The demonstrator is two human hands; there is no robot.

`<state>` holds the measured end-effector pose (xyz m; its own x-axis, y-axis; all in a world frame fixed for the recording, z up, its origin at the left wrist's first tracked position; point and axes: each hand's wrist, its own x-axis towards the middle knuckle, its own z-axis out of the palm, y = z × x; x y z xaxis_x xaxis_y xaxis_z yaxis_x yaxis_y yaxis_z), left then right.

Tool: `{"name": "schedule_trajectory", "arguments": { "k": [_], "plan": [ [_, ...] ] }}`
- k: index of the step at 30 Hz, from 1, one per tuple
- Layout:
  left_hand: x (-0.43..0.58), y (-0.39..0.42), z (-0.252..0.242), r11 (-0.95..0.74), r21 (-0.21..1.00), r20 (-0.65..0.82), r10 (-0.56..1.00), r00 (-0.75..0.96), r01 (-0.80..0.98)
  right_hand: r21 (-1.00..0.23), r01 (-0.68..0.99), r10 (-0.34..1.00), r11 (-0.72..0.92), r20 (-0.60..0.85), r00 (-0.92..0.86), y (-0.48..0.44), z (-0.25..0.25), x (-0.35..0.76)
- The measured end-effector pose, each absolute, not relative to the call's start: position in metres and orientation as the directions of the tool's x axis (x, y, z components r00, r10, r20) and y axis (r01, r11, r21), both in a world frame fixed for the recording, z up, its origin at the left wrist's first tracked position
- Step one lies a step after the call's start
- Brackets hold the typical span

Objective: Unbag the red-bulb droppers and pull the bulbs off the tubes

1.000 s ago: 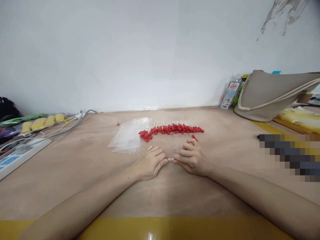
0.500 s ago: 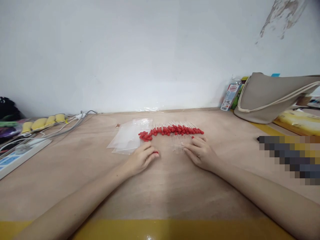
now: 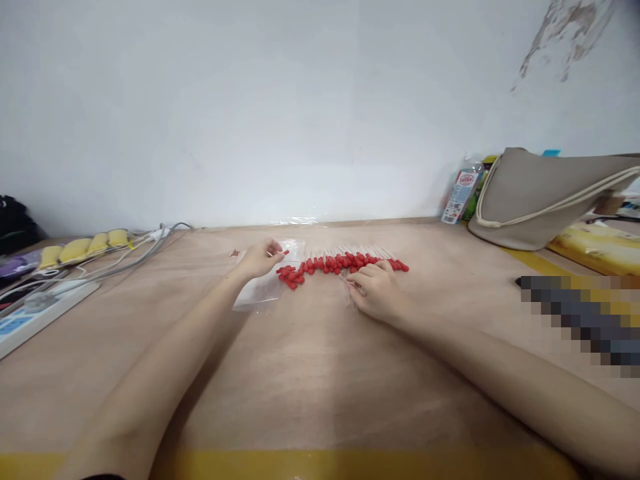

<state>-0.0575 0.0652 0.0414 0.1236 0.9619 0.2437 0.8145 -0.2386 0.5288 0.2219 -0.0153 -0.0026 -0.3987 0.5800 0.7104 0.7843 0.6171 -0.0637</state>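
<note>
We reach forward over the table (image 3: 290, 393) with both arms, elbows low and wide at the bottom corners of the view, forearms slanting inward. Our left arm (image 3: 170, 360) is the steeper of the two, raised a little, with its shadow on the wood beside it. Our left hand (image 3: 259, 260) hovers above the clear pouches (image 3: 263, 293), back of the hand up, fingers curled and pointing to the right. Thumb and fingertips close on a small red piece (image 3: 285, 253), which shows at their tips, just short of the row.

Our right arm (image 3: 480, 367) lies flatter, and our right hand (image 3: 377, 290) is low over the clear tubes (image 3: 349, 299), palm down, fingers bent and pointing left. Its thumb and fingertips are at the tubes' far ends; blur hides the contact, so we cannot tell whether they grip one.

The red tips (image 3: 320, 264) lie in a row beyond our hands, a small heap at the left end beside the pouches, the right end just past our right knuckles. Pale sticks (image 3: 383, 252) fan out behind them towards the wall (image 3: 320, 133).
</note>
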Motion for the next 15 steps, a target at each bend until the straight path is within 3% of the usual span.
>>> {"name": "schedule_trajectory", "arguments": {
  "k": [6, 9, 15],
  "plan": [
    [-0.056, 0.071, 0.031, -0.256, 0.464, 0.158, 0.966, 0.204, 0.848, 0.076, 0.842, 0.633, 0.534, 0.624, -0.458, -0.012, -0.006, 0.203],
    [-0.056, 0.07, 0.033, -0.259, 0.421, 0.204, 0.961, 0.187, 0.869, 0.12, 0.854, 0.661, 0.506, 0.582, -0.473, -0.015, -0.006, 0.199],
    [-0.037, 0.065, 0.036, -0.32, 0.331, 0.34, 0.918, 0.204, 0.887, 0.079, 0.877, 0.726, 0.475, 0.528, -0.441, -0.023, -0.002, 0.194]
  ]
}}
